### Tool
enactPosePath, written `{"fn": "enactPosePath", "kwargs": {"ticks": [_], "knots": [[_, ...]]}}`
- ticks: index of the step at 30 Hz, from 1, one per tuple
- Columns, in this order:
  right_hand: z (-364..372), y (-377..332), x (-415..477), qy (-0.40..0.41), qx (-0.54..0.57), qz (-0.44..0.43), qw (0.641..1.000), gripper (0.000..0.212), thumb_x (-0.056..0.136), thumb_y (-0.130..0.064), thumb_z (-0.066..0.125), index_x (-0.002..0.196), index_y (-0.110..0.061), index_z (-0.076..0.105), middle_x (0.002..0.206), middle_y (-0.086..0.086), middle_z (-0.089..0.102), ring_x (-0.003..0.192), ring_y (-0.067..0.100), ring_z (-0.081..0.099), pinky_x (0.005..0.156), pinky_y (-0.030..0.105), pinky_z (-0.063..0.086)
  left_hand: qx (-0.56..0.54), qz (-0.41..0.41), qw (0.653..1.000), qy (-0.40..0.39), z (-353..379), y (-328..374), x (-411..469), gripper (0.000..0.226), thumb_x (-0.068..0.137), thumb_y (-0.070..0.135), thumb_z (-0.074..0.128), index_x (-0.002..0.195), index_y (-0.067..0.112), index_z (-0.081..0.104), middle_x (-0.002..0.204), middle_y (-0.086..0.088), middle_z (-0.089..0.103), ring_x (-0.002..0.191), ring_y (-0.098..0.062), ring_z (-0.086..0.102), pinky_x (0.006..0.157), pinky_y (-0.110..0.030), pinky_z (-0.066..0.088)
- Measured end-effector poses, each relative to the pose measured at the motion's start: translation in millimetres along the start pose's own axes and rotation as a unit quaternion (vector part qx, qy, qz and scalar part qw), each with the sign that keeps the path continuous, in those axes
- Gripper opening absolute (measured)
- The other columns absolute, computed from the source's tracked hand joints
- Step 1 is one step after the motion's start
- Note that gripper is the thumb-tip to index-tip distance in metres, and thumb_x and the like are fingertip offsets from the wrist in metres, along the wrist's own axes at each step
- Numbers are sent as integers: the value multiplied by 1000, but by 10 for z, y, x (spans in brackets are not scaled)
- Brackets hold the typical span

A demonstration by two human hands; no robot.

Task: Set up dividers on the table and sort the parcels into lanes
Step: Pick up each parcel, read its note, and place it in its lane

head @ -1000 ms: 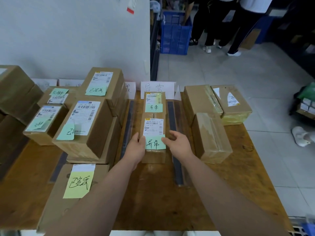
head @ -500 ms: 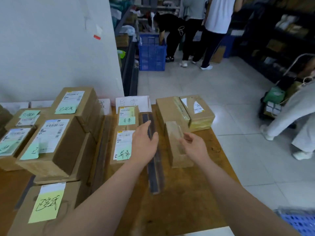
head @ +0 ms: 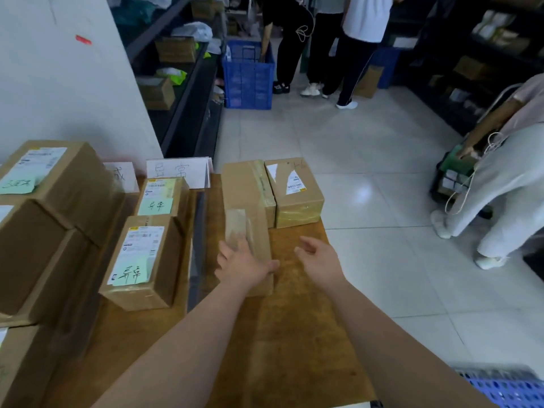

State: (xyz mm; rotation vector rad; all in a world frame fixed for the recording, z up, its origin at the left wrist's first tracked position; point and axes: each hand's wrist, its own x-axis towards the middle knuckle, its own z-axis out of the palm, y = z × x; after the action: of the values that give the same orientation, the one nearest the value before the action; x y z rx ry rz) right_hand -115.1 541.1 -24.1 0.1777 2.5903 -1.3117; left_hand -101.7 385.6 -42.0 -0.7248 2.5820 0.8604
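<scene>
1. Resting flat on the near end of the narrow taped parcel [head: 238,225], the left hand [head: 245,267] is observed with fingers spread and thumb at the parcel's right edge; no closed grip is seen.
2. The right hand [head: 319,262] is held open and empty just right of that parcel, clear of it, above the table [head: 294,334].
3. The hands are noted apart.
4. The narrow taped parcel is laid lengthwise on the table, just right of a dark divider strip [head: 199,231].
5. Two green-noted parcels [head: 144,260] are lined up left of the strip; two larger boxes [head: 294,189] are set directly behind the narrow taped parcel.
</scene>
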Motion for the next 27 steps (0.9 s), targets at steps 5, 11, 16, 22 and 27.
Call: {"fn": "enactPosePath", "kwargs": {"ticks": [5,11,16,22,27], "knots": [[-84,191,125,-49,-1,16,999,45,96,-28,55,139,-16,50,139,2,54,126,17,51,96,22,37,-33,-20,998,44,74,4,-16,110,71,63,70,152,36,0,157,-15,10,141,-39,22,110,-53,30],[-202,322,241,-113,32,79,990,47,100,-41,42,141,-19,47,143,2,49,128,23,48,109,38,38,-564,-85,817,-89,43,-202,-214,50,83,49,57,127,27,57,125,-10,64,110,-31,60,92,-51,51],[-220,265,189,-178,236,186,937,44,94,-52,46,127,-26,56,122,7,62,107,29,62,86,47,56,-667,-87,727,-139,181,-177,-465,36,97,37,45,127,20,57,116,-13,69,112,-32,61,94,-56,51],[-312,419,65,-162,222,114,955,50,88,-43,65,131,-21,53,111,-2,69,101,18,67,82,43,59,-535,-48,841,-63,262,-141,-555,44,103,31,44,146,38,37,132,1,51,103,-17,59,78,-39,58],[-304,495,-28,-158,193,59,967,41,92,-29,64,131,-22,57,110,-6,71,101,13,68,88,39,57,-411,-34,908,-70,330,-106,-621,56,95,56,45,147,35,39,139,3,53,116,-16,53,91,-33,47]]}}
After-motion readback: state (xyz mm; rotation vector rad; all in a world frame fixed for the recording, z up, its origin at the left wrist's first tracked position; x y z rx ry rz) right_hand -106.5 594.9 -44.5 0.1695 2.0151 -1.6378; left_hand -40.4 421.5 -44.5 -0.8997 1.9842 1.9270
